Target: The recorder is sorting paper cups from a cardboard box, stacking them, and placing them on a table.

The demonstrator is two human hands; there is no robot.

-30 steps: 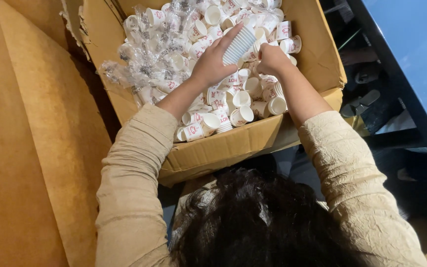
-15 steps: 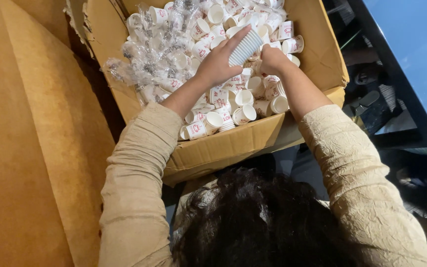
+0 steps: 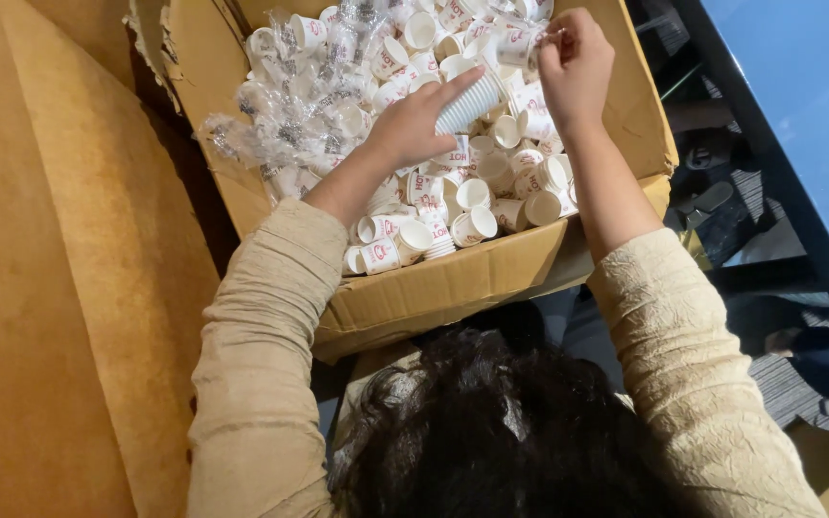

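Brown cardboard box (image 3: 453, 288) holds loose paper cups. My left hand (image 3: 414, 125) is closed around a light, squashy stack of cups (image 3: 469, 104), held gently by its sides. My right hand (image 3: 576, 62) pinches one cup (image 3: 518, 46).

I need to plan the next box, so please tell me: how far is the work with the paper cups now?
Done: the left hand holds a nested stack of cups, so some are already gathered. In hand: the right hand lifts a single cup beside that stack. Left: most of the loose cups lie scattered in the cardboard box, and the cups in clear plastic sleeves lie untouched.
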